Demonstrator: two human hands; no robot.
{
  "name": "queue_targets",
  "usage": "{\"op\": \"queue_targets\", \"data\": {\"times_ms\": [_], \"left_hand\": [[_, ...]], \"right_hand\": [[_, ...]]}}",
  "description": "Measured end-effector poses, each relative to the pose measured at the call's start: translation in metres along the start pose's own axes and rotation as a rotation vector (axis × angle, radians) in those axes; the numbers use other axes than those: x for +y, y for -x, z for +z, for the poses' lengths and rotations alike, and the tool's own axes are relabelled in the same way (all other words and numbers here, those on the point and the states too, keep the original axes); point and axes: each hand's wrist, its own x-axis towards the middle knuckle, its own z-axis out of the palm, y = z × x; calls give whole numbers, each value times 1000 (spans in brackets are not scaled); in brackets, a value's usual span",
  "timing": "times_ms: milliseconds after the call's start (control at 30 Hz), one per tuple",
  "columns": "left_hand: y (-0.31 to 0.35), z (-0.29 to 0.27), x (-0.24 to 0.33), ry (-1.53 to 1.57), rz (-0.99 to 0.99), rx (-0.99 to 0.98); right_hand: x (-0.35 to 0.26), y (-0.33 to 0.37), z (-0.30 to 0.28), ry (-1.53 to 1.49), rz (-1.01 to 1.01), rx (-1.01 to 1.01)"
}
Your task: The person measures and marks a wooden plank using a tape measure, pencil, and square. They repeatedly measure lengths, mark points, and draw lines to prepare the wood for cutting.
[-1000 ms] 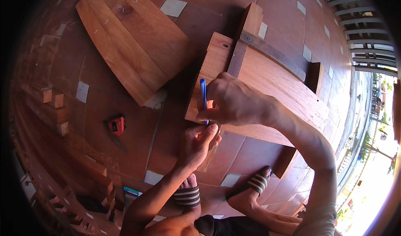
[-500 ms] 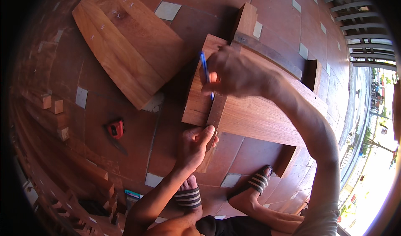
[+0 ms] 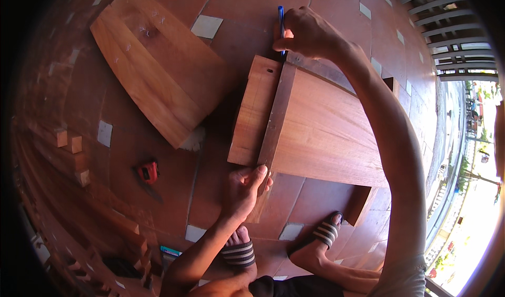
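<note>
A reddish wooden board (image 3: pixel 326 129) lies before me, raised on wooden pieces. Across it runs a dark, straight wooden strip of what looks like a large L-shaped square (image 3: pixel 276 113), its other leg along the board's far edge. My left hand (image 3: pixel 246 189) pinches the strip's near end at the board's near edge, thumb on top. Beyond the far edge, at the corner of the square, my right hand (image 3: pixel 307 34) holds a blue pen (image 3: pixel 281 26) between its fingers. A small dark hole shows near the board's far left corner.
Left of the board lies a wide wooden panel (image 3: pixel 152 65) with chalk marks. A red tape measure (image 3: pixel 148 172) rests on the tiled floor. Stacked timber (image 3: pixel 79 171) lines the far left. My sandaled feet (image 3: pixel 239 249) are near the board; a slatted railing (image 3: pixel 452 31) stands at right.
My right hand has moved away from me with the pen, from over the board to past its far edge. My left hand stays on the strip's near end.
</note>
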Motion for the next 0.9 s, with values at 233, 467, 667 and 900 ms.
{"op": "queue_targets", "data": {"times_ms": [233,467,667,900], "left_hand": [[2,-5,-1,2,-24,23],[-1,-3,-2,-13,-10,18],[15,-29,13,-89,-38,29],[46,-165,50,-1007,481,720]], "right_hand": [[25,45,3,-97,106,148],[83,144,16,20,246,25],[90,141,-1,147,261,55],[207,260,-166,339,586,225]]}}
